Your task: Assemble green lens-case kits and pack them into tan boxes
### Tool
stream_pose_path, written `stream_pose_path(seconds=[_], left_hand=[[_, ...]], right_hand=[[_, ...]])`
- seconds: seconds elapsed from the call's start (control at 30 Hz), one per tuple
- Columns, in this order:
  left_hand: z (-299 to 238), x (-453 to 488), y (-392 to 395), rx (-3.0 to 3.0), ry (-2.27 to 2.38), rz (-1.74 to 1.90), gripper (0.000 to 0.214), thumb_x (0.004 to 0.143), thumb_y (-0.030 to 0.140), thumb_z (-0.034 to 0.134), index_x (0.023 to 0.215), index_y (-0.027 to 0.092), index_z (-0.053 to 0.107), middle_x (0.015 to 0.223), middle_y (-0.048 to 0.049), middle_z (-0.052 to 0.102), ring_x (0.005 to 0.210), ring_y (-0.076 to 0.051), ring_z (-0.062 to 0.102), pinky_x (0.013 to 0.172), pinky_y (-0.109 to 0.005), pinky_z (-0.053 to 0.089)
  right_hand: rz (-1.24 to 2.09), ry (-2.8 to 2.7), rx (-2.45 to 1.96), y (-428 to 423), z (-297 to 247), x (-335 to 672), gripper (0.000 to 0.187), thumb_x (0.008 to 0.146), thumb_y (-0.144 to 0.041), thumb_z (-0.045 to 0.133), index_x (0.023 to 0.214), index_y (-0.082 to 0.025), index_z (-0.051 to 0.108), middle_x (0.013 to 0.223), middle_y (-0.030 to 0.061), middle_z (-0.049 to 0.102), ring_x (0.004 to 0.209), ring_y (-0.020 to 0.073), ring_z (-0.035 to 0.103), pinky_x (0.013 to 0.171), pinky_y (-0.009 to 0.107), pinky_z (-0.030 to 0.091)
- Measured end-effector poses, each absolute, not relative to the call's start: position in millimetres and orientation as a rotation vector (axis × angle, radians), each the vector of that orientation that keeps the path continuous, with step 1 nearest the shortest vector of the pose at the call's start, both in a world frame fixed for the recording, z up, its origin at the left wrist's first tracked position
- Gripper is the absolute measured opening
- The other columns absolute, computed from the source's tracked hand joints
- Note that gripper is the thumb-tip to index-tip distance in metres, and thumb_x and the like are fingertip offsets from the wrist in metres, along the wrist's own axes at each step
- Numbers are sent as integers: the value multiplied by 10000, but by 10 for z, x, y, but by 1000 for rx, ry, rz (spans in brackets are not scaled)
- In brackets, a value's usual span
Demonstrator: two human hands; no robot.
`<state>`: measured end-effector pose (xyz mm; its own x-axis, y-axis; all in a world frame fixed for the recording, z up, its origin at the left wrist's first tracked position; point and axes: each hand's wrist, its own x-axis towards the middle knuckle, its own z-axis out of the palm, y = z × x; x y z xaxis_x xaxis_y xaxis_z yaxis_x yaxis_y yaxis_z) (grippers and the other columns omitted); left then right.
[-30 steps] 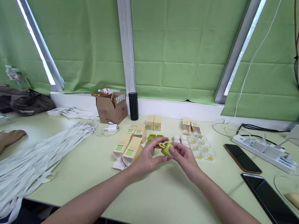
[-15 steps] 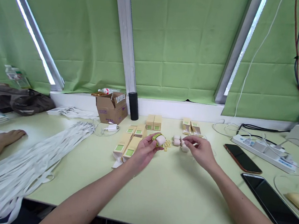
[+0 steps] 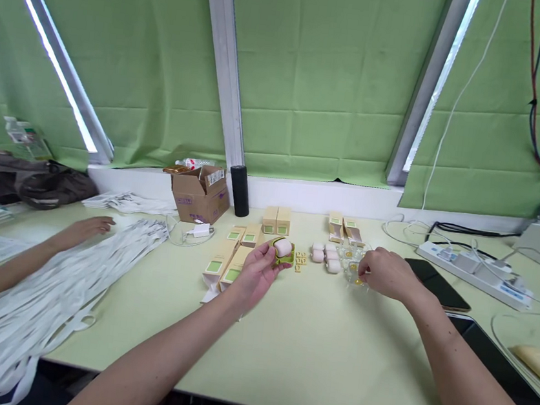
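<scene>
My left hand [image 3: 255,273] is closed around a small pale pink case in a green cover [image 3: 282,249], held just above the table. My right hand [image 3: 385,274] is curled over several clear plastic trays with gold pieces [image 3: 350,258]; what its fingers pinch is hidden. Between the hands lie small pink cases [image 3: 325,257] and a few tiny gold parts [image 3: 299,260]. Beige cartons with green labels [image 3: 227,259] lie just left of my left hand.
A brown cardboard box [image 3: 200,193] and black cylinder [image 3: 239,190] stand at the back. White straps [image 3: 45,294] cover the left side, where another person's hand [image 3: 82,230] rests. Two phones [image 3: 431,282], a power strip [image 3: 474,267] and cables lie at the right.
My right hand moved right from the pink cases to the clear trays. My left hand turned the case so its pink face shows. The other person's hand slid forward over the straps.
</scene>
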<state>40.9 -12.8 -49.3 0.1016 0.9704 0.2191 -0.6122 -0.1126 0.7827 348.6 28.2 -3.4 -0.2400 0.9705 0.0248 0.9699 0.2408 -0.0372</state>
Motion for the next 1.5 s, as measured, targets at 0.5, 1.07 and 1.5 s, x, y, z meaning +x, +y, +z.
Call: stream_pose_path(seconds=[0.5,1.07,1.5], left_hand=[[-470,423,-175,862,479,1398,349,862,335,891,1094,113,752,1172,-159,784,948,-231,750,797,-346,589],[-431,406,-213,829,417,1344,301,949,336,780,1122,91,754,1113,-163,790,923,-230,755,829,-364,635],[-395,448,-285,898,364,1299,323,906,350,839,1091,99,754,1143,-174,790,1029,-271,768,1033,-440,572]], right_hand=[[1028,-1937,-936,141,-177,3138,306,897,-510,724,800,-221,696,941,48,630,809,206,628,664,349,632],[1037,-1451,-828,-100,-592,2425,437,955,-651,690,1026,-224,750,874,35,723,661,198,693,662,400,632],[1024,-1414,-761,-128,-600,2412,709,824,-527,885,1461,-330,645,1210,72,618,1058,242,688,1032,454,606]])
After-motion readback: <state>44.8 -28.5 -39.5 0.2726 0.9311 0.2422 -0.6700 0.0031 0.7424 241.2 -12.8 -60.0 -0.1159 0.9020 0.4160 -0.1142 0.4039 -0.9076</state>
